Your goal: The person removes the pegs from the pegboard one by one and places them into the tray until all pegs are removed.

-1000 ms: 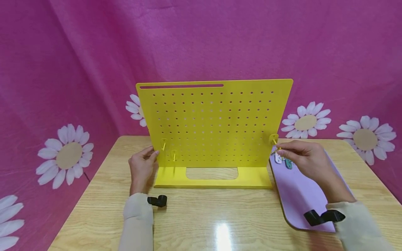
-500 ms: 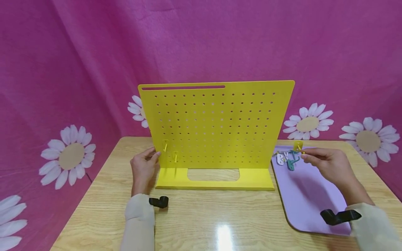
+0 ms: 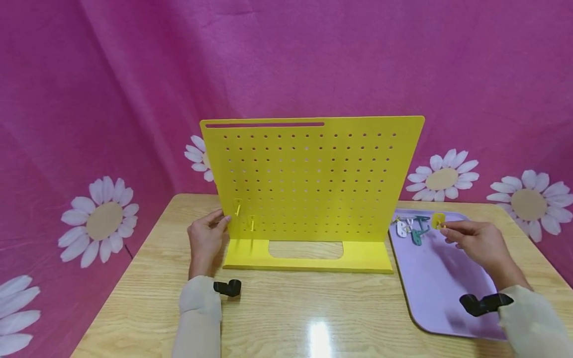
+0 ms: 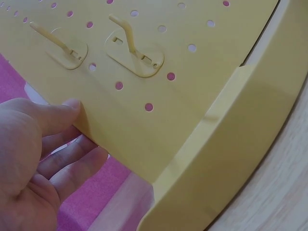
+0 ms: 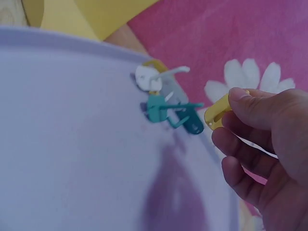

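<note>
My left hand (image 3: pixel 206 241) holds the lower left edge of a standing yellow pegboard (image 3: pixel 300 185), thumb in front and fingers behind, as the left wrist view shows. Two yellow hooks (image 4: pixel 137 60) with oval backplates sit in its lower left holes. Over the far end of a lilac tray (image 3: pixel 431 293), my right hand (image 3: pixel 481 246) pinches another yellow hook (image 5: pixel 215 114) between thumb and index finger. Just left of it on the tray lie a white hook (image 5: pixel 148 78), a green hook (image 5: pixel 156 108) and several others in a loose pile.
A wooden table (image 3: pixel 268 308) carries the board and the tray, which stands right of the board's base (image 3: pixel 309 263). A pink cloth (image 3: pixel 286 59) with white daisies hangs behind and along the left side.
My right hand has moved rightward, away from the board's lower right edge, carrying the yellow hook over the tray's far end. The left hand has kept its hold on the board.
</note>
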`<state>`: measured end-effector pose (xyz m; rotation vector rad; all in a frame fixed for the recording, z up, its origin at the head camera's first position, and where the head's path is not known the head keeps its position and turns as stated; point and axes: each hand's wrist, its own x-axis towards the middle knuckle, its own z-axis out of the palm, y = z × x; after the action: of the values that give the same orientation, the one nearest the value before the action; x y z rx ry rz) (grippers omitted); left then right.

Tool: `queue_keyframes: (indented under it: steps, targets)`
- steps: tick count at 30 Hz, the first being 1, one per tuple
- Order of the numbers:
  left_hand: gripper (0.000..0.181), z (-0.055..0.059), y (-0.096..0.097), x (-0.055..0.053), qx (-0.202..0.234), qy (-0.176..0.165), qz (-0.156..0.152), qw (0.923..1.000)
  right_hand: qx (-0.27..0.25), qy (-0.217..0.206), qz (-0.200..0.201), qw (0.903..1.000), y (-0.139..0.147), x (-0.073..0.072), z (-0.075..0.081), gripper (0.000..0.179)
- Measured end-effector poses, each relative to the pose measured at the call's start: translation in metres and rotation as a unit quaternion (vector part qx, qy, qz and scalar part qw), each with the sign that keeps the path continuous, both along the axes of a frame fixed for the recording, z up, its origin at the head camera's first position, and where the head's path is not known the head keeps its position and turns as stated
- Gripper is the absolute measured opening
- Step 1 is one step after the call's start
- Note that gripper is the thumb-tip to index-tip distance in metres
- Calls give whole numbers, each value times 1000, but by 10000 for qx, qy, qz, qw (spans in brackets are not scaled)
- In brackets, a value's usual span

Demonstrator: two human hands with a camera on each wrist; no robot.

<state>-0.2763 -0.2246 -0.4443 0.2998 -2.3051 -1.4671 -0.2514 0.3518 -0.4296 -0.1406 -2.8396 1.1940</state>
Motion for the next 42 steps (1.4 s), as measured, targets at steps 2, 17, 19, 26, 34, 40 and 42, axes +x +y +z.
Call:
queue_keyframes:
  steps: [2,17,19,26,34,40,42]
  targets:
    - [30,0,0,0,-33,-16,10,10000,-56,-118,-44,9999,2,-3,-5,43]
    - [28,1,5,-3,-71,157,-64,9998,-144,-766,-216,9967,3,-16,-16,61]
    - [29,0,5,-3,-69,103,-67,9999,-100,-756,-188,9969,5,-15,-14,63]
    - [27,-1,2,-1,-13,155,-75,9999,209,-230,-55,9995,5,-10,-5,59]
    - [27,-2,0,-1,29,104,-50,9999,152,185,190,9995,-18,0,14,61]
    - [28,-2,-1,0,93,56,-47,9999,76,783,354,9963,-49,9,32,51]
    - [28,-2,-1,0,77,87,-46,9999,97,1052,489,9932,-58,11,36,46]
